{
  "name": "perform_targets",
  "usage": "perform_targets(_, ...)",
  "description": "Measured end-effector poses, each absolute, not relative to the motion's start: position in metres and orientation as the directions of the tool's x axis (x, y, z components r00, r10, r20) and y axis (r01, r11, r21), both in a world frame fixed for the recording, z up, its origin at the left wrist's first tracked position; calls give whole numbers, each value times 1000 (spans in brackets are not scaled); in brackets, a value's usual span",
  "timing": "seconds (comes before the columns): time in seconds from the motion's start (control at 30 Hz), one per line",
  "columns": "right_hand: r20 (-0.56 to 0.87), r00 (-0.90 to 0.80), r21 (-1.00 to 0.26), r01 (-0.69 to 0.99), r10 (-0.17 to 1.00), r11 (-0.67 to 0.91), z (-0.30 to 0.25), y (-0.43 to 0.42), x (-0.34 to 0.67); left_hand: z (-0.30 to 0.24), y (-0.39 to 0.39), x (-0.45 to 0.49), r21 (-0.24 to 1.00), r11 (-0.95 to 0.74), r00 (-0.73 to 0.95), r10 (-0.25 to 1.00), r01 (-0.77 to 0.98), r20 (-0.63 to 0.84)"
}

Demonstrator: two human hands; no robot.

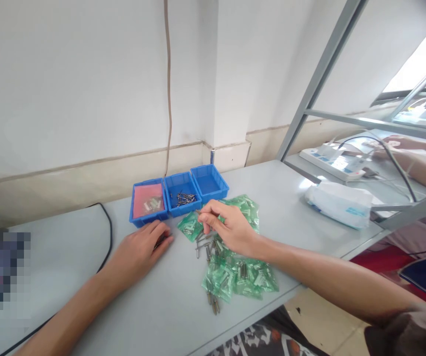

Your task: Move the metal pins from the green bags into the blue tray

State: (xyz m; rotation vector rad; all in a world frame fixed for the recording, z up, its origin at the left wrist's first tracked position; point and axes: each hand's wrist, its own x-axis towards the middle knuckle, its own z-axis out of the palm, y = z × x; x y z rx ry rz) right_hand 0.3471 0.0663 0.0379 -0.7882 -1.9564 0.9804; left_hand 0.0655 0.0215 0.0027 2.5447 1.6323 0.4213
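The right hand (228, 228) has thumb and fingers pinched together on a small metal piece (197, 211), its tip poking out just in front of the middle blue tray (173, 187). Loose screws (198, 253) and green bags (249, 291) lie below and around that hand. The left hand (137, 251) rests half-curled on the tabletop (153, 311); whether it grips anything, I cannot tell.

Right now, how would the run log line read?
right hand: pinching small piece | left hand: curled on table by left blue bin | middle blue bin: metal pieces | green bags: near right hand
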Motion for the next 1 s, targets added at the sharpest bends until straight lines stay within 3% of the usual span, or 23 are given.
perform_targets(1.0, 369, -478, -823, 229, 797, 519, 38, 66, 346, 1, 22, 65, 205, -425, 397, 903, 882, 165)
